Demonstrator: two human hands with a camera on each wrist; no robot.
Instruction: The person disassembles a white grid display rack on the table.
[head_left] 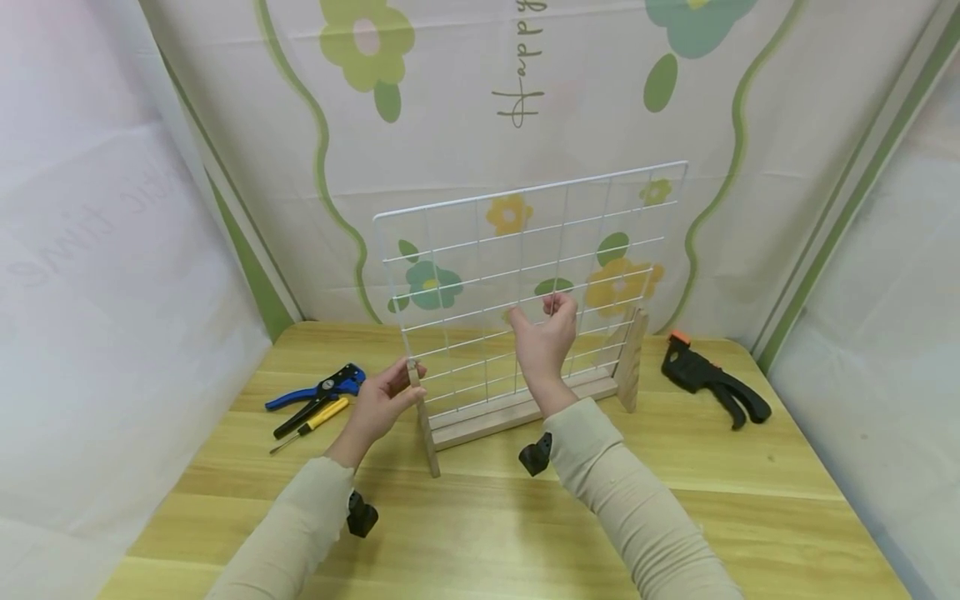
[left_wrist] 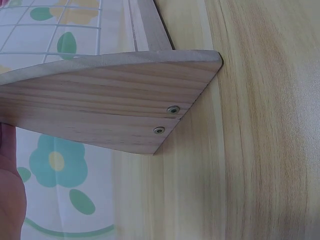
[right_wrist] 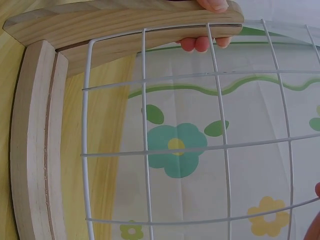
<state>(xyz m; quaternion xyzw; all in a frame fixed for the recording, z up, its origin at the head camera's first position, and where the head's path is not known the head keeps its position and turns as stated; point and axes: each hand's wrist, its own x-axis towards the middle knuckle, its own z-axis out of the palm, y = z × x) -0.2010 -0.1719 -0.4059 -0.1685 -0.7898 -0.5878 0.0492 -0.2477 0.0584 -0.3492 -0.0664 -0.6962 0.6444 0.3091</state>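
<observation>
Floral cloth point(head_left: 450, 125) behind, left hand point(head_left: 378, 404) grips left upright point(head_left: 423, 425); right hand point(head_left: 546, 346) apparently holds grid point(right_wrist: 226, 146), likely mid-slotting, needing level lowering.

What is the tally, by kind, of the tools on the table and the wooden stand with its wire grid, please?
Blue-and-black plier-type tool: 1
Yellow-handled screwdriver: 1
Black clamp-like tool: 1
Wooden stand: 1
White wire grid: 1
Total: 5

A white wire grid point(head_left: 521, 270), roughly upright, sits between the side boards point(head_left: 632, 364) of a pale wooden stand point(head_left: 487, 421).
</observation>
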